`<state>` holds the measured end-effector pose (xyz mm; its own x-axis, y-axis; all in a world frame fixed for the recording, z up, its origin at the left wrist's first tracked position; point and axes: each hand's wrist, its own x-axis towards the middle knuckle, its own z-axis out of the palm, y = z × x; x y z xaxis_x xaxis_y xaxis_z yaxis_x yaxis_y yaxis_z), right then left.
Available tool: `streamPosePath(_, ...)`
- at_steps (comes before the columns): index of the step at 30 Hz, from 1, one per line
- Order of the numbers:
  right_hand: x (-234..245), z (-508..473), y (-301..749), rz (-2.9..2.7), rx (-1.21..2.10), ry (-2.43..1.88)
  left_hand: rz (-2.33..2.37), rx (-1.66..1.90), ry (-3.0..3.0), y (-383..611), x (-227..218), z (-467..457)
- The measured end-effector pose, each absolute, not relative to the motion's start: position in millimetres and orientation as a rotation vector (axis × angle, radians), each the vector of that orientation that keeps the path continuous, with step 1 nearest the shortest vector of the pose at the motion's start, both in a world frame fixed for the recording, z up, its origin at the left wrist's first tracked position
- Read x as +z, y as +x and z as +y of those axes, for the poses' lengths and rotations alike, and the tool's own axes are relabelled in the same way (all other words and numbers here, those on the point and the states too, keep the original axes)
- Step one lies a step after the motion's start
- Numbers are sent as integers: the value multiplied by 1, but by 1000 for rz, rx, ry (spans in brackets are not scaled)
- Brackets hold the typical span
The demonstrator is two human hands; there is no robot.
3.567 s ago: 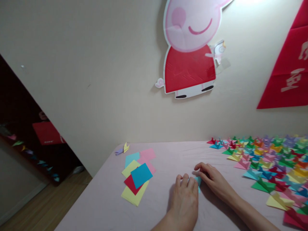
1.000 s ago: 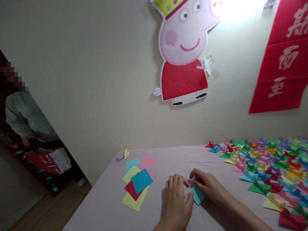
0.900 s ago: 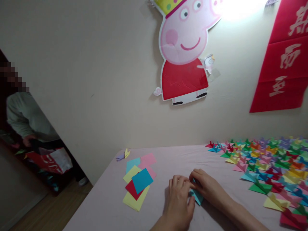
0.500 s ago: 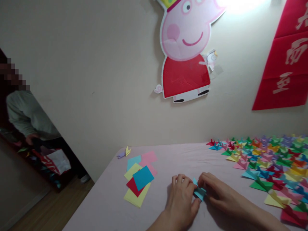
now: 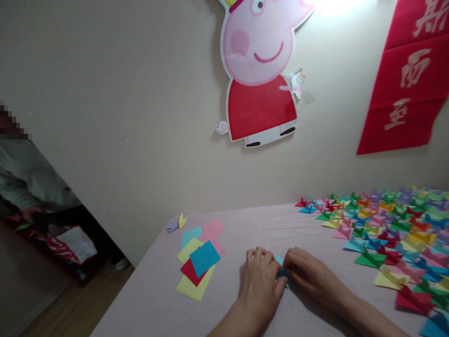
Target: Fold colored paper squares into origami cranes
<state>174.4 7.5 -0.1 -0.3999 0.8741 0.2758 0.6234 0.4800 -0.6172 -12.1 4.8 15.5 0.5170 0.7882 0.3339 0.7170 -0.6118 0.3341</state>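
A small folded piece of light blue paper is between my two hands over the pink-covered table. My left hand holds its left side, thumb and fingers closed on it. From the right, my right hand pinches the same paper with bent fingers. The fingers cover most of the paper, so the exact fold is hidden. Left of my hands lie loose paper squares: a blue square on top, a red square, yellow sheets and pink sheets.
Rows of many-coloured folded paper cranes cover the table's right side. Two small folded pieces, a purple one and a yellow one, rest at the back left corner. Behind the table is a wall with a pig cutout. A person stands far left.
My fingers have closed in over the light blue paper, and my right hand now covers more of it. The whole view has shifted slightly, with the cranes appearing further left.
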Motion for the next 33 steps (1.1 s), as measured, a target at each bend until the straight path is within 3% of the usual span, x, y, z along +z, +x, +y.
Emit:
streamPosePath(13, 5, 15, 190, -2111, 696, -1256, 1201, 715, 2840, -3, 7, 17)
streamPosePath(33, 9, 24, 190, -2019, 814, -1362, 1364, 830, 2455, 3, 7, 22)
